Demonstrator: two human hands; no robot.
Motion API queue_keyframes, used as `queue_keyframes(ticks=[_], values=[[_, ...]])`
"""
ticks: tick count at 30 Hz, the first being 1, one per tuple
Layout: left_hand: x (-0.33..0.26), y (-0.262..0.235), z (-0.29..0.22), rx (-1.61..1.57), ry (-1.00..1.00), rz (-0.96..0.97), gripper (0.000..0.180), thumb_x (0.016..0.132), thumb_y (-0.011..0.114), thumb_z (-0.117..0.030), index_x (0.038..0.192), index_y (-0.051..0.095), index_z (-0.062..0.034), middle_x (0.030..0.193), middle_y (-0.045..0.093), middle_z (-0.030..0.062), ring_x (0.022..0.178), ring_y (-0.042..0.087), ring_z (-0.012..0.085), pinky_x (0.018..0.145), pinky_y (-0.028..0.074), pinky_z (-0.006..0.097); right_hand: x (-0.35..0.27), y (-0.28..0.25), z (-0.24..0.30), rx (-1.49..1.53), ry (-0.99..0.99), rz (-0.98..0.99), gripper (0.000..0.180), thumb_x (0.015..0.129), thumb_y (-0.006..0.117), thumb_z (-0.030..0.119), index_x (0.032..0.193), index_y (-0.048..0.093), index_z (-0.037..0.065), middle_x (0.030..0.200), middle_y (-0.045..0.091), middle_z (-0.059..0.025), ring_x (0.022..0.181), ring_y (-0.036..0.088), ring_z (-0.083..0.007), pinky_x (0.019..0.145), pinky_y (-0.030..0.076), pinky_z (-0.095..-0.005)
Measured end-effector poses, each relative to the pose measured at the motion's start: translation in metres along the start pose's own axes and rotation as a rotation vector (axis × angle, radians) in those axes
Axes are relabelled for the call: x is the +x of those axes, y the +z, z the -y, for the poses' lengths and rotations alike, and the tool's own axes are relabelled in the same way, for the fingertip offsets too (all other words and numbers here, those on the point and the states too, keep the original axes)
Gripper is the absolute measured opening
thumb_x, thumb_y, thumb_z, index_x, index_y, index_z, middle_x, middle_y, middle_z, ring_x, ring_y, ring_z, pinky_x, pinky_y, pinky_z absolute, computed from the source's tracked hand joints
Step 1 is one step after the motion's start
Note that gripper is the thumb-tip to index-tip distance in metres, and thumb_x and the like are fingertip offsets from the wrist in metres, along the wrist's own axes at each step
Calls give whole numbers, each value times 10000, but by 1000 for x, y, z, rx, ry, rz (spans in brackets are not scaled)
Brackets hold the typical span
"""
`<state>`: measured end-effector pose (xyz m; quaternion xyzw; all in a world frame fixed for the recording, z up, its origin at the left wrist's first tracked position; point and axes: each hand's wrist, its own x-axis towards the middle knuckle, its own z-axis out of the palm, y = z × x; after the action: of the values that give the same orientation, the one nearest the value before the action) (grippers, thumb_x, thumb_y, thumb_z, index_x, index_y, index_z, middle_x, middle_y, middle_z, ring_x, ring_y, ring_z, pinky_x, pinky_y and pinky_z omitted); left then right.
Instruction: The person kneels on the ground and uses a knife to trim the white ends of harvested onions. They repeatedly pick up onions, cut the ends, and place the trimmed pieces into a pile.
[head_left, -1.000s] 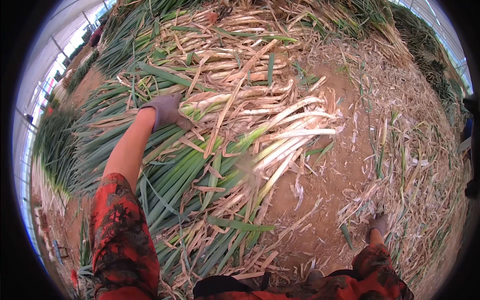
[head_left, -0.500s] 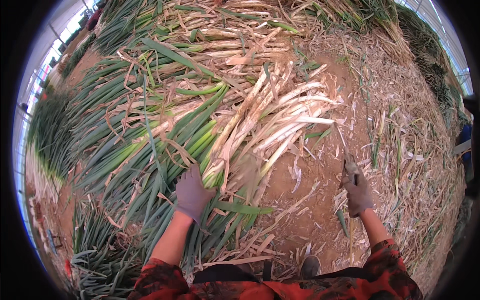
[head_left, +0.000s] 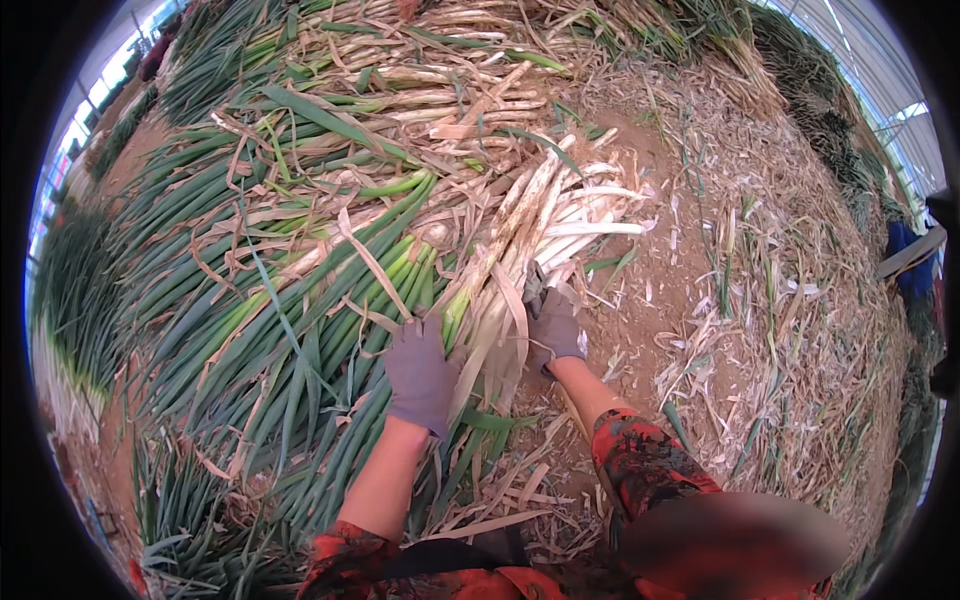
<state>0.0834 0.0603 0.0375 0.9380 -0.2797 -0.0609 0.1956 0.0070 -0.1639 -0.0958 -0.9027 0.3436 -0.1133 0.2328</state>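
Observation:
Long green onions with white stems lie in front of me, and my left hand (head_left: 420, 372), in a grey-purple glove, is closed round a few of these green onions (head_left: 458, 305) where the green leaves meet the pale stems. Just to its right, my gloved right hand (head_left: 556, 325) is at the stems with curled fingers. Dark grey shows at its fingertips; whether that is soiled glove or a held thing I cannot make out. A dry tan leaf (head_left: 512, 300) hangs between the hands. The white root ends (head_left: 595, 228) point away to the right.
A wide heap of green onions (head_left: 200, 250) spreads to the left and far side. Dry peelings (head_left: 790, 330) litter the brown soil (head_left: 625, 340) on the right. More onion bundles (head_left: 75, 300) stand at the far left. A blue item (head_left: 908, 262) is at the right edge.
My right hand has come left from over the bare soil to the onion stems. My left hand has shifted slightly right, still on the onions. The view has moved slightly.

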Motion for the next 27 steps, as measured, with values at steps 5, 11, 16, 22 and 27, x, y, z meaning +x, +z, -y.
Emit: queue_keyframes(ticks=[5,11,16,22,27], values=[[30,24,3,223,165,-159,546,700,805,-243,1173,584,-80,1086,621,121,1066,581,312,873,487,468,-79,-52,-17,68,-6,221,576,840,713,224,1329,468,44,1208,583,-287,1167,562,-452,951,488,-514],[102,7,-33,398,191,-203,473,729,819,-287,1097,607,-79,1055,660,108,1078,620,289,890,501,446,-126,-117,-11,228,198,362,645,807,730,219,1358,452,29,1097,659,-289,997,654,-456,856,521,-522],[35,25,-53,350,148,41,577,773,784,-498,1096,588,-62,1039,650,127,1014,645,284,797,545,439,-175,-151,-4,148,92,555,613,825,705,294,1339,474,53,1078,672,-277,988,659,-457,856,512,-522],[1,39,-38,277,129,29,570,787,774,-484,1081,554,-49,977,685,139,875,703,323,739,575,430,-126,-163,19,259,325,539,521,859,684,295,1280,502,49,981,682,-275,901,671,-453,775,522,-504],[-9,16,-34,107,-81,199,435,789,752,-380,1022,615,-39,886,721,191,839,717,379,753,559,473,-207,-138,24,212,31,681,578,839,677,277,1309,472,9,1009,672,-326,975,664,-479,866,521,-525]])
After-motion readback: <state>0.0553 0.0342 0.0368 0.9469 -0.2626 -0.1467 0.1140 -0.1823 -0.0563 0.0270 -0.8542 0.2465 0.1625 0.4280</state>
